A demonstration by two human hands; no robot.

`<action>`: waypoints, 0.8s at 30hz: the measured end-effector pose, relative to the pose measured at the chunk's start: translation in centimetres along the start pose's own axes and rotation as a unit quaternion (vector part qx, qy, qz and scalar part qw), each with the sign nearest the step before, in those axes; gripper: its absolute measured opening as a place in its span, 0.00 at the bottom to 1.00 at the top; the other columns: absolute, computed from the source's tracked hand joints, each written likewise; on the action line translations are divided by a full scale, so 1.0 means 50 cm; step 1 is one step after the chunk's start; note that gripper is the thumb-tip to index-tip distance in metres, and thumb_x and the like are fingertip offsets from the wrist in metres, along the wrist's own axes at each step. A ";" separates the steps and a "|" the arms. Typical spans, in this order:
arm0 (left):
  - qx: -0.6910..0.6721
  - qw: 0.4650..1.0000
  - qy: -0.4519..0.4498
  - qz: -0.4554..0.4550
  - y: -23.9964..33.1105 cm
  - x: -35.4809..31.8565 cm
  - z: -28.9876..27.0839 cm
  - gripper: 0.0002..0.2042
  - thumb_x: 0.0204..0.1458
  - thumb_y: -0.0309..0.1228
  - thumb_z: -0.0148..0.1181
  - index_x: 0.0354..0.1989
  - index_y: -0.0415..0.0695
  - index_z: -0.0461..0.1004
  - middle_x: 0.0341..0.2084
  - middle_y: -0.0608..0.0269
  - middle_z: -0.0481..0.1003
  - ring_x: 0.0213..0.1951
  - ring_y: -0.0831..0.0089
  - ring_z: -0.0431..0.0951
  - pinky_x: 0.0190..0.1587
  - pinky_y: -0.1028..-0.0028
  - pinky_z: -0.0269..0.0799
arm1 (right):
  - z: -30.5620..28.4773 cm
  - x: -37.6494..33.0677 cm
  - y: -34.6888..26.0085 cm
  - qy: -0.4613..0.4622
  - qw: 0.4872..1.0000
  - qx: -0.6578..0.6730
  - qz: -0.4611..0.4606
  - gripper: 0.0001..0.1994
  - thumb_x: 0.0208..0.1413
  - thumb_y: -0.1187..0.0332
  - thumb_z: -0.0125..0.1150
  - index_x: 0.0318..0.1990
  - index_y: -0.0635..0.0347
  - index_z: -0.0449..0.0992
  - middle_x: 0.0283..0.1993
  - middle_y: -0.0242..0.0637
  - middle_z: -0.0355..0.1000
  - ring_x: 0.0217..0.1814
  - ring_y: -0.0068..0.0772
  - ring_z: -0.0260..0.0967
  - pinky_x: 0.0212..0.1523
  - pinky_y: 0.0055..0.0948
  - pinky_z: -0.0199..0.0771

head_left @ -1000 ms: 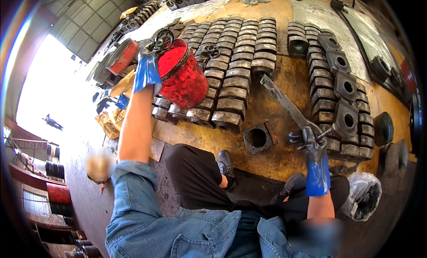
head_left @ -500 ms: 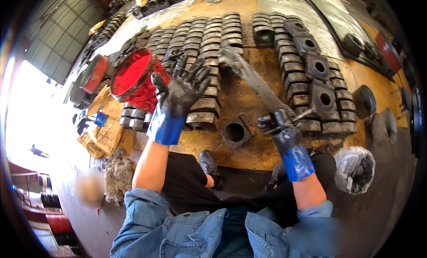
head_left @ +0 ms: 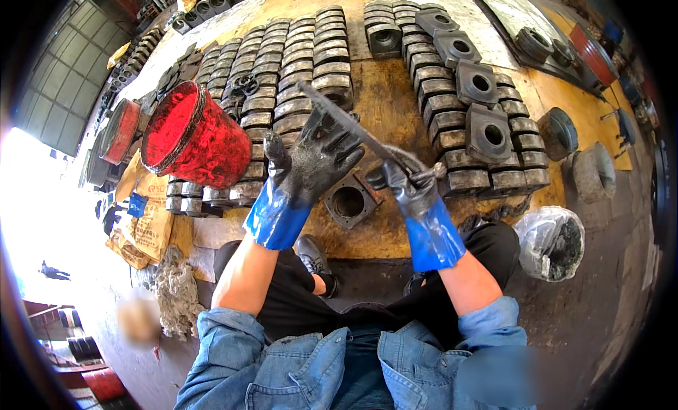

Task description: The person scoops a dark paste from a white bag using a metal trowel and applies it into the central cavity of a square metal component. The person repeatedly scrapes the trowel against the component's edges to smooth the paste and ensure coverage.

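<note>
Right hand (head_left: 413, 187) grips the handle end of a long paint-caked brush (head_left: 353, 127), held just above the square grey casting (head_left: 347, 201) on the yellow floor (head_left: 385, 106); left hand (head_left: 318, 159) is spread wide, fingers against the shaft. As I judge it, a slick glove could let the brush slip and strike the casting. The red bucket (head_left: 194, 138) sits left of the casting. Half a second ago the left hand was nearer that bucket.
</note>
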State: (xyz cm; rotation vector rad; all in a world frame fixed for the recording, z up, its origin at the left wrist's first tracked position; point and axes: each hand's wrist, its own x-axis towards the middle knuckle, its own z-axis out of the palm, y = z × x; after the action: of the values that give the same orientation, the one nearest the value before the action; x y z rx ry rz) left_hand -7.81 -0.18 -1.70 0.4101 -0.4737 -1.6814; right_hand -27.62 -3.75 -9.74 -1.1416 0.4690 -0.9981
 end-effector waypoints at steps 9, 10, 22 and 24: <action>0.024 0.998 -0.020 0.047 0.009 0.002 -0.022 0.49 0.36 0.65 0.60 0.67 0.63 0.46 0.64 0.39 0.48 0.64 0.42 0.50 0.63 0.45 0.46 | 0.013 -0.021 -0.029 0.061 0.997 0.036 0.016 0.19 0.58 0.74 0.52 0.56 0.72 0.63 0.39 0.38 0.73 0.34 0.23 0.71 0.35 0.23 0.77; 0.027 0.998 -0.021 0.053 0.014 0.003 -0.026 0.48 0.37 0.65 0.60 0.67 0.65 0.45 0.64 0.42 0.48 0.64 0.43 0.51 0.63 0.45 0.48 | 0.037 -0.033 -0.043 0.082 0.996 0.037 0.002 0.18 0.59 0.72 0.53 0.55 0.72 0.64 0.38 0.41 0.74 0.35 0.28 0.74 0.34 0.26 0.79; 0.241 0.964 0.010 0.110 0.048 0.014 -0.120 0.55 0.33 0.52 0.73 0.68 0.69 0.39 0.64 0.50 0.52 0.58 0.50 0.64 0.53 0.51 0.68 | 0.084 -0.055 -0.084 0.160 0.984 0.033 0.069 0.15 0.58 0.69 0.53 0.50 0.69 0.68 0.27 0.46 0.76 0.23 0.32 0.75 0.23 0.26 0.75; 0.251 0.961 0.029 0.109 0.044 0.016 -0.116 0.54 0.33 0.51 0.73 0.68 0.68 0.40 0.63 0.51 0.54 0.57 0.51 0.65 0.53 0.51 0.68 | 0.091 -0.054 -0.096 0.169 0.977 0.055 0.114 0.15 0.58 0.70 0.53 0.49 0.69 0.69 0.27 0.47 0.76 0.22 0.33 0.75 0.21 0.27 0.75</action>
State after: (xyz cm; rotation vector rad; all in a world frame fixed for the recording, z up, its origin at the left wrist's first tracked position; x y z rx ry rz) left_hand -3.07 -1.74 -5.50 0.7461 -0.8741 -1.3204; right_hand -27.54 0.61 -4.05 -0.7987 0.7889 -1.0064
